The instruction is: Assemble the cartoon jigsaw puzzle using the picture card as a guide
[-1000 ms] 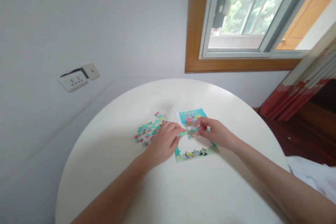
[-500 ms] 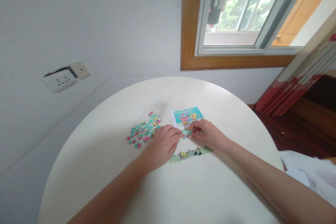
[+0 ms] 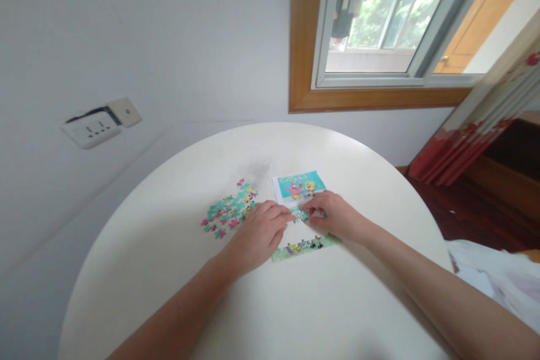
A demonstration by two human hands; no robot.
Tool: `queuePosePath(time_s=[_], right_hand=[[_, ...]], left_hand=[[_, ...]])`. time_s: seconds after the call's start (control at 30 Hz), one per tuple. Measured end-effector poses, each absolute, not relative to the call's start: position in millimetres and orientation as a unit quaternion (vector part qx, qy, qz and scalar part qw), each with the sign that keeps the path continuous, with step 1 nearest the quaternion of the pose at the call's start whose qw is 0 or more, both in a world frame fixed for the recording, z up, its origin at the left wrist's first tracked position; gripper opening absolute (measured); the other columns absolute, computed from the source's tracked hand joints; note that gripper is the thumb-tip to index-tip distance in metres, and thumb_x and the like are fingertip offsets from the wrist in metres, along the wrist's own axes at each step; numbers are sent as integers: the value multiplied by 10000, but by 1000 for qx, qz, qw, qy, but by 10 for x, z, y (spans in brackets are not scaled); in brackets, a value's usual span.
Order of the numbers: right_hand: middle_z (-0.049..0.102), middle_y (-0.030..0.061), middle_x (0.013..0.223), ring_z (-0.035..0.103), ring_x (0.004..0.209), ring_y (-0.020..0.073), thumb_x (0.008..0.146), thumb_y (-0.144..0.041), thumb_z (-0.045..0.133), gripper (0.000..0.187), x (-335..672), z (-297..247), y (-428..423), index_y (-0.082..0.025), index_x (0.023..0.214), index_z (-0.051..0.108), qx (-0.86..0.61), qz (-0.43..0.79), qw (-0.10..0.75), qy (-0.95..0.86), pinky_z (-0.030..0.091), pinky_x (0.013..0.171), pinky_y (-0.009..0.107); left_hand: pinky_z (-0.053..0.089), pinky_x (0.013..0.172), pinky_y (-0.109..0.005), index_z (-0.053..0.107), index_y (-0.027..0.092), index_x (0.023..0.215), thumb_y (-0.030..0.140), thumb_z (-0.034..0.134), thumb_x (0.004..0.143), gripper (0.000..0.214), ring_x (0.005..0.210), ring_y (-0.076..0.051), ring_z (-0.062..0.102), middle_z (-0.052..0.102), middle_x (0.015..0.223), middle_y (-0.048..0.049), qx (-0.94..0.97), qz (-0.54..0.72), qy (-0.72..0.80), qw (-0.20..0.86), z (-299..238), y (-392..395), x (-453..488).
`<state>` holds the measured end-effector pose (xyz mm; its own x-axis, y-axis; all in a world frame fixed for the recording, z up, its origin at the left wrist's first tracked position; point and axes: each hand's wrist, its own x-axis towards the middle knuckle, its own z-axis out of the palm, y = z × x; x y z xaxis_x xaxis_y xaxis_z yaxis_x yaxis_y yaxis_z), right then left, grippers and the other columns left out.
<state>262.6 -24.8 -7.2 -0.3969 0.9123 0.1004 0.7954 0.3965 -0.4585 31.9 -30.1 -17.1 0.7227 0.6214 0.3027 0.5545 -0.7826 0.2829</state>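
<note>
My left hand (image 3: 262,234) lies flat and palm down, its fingertips at the left edge of a partly joined jigsaw puzzle (image 3: 297,215). From the right, my right hand (image 3: 333,215) reaches over the same pieces. Its thumb and index finger are apart, and coloured puzzle shows between them. Nearer to me runs a joined bottom strip (image 3: 304,247) with green ground and cartoon feet. A cartoon picture card (image 3: 298,184) lies just beyond both hands. My fingers hide parts of the puzzle.
Loose jigsaw pieces (image 3: 228,212), green, pink and yellow, are spread left of my left hand. All this rests on a round white table (image 3: 169,292). Behind it are a wall with a socket (image 3: 93,128) and a window (image 3: 379,17). White cloth (image 3: 485,270) lies at the right.
My right thumb and index finger have parted from a pinch over the middle pieces. My left hand has stayed in place; the view has shifted slightly.
</note>
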Motion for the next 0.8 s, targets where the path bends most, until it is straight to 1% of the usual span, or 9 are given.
queuePosePath(time_s=[0.13,0.27,0.5,0.63,0.8], right_hand=[[699,40,920,588,894,199,766,-201,662,222,2626,-98,-237,-231,971,740,-519,150,166,-825,438,868,330],[693,36,919,582,901,195,781,-226,671,202,2628,-106,-235,-235,973,737,-517,154,169,-825,432,869,325],[687,28,918,580,904,191,772,-238,697,195,2599,-115,-241,-243,964,729,-514,159,184,-822,418,860,320],[683,24,924,575,918,192,776,-247,697,188,2595,-114,-241,-248,962,724,-518,156,177,-822,406,861,326],[677,29,963,563,950,211,795,-327,695,187,2598,-90,-260,-253,966,714,-522,144,163,-825,387,845,343]], left_hand=[[408,951,-423,619,243,1185,140,434,924,336,1094,-241,486,632,1156,-57,924,191,319,90,-172,-296,322],[408,943,-413,623,244,1159,137,434,921,322,1090,-237,491,632,1155,-56,923,190,321,90,-170,-293,321],[408,942,-417,625,229,1151,127,427,915,324,1093,-241,489,628,1160,-65,926,184,316,93,-170,-291,319],[413,931,-416,625,224,1144,131,433,917,311,1083,-240,492,631,1151,-63,925,191,316,89,-183,-286,319],[420,926,-409,621,226,1145,125,442,916,307,1080,-230,492,632,1147,-50,926,191,315,86,-183,-290,323]])
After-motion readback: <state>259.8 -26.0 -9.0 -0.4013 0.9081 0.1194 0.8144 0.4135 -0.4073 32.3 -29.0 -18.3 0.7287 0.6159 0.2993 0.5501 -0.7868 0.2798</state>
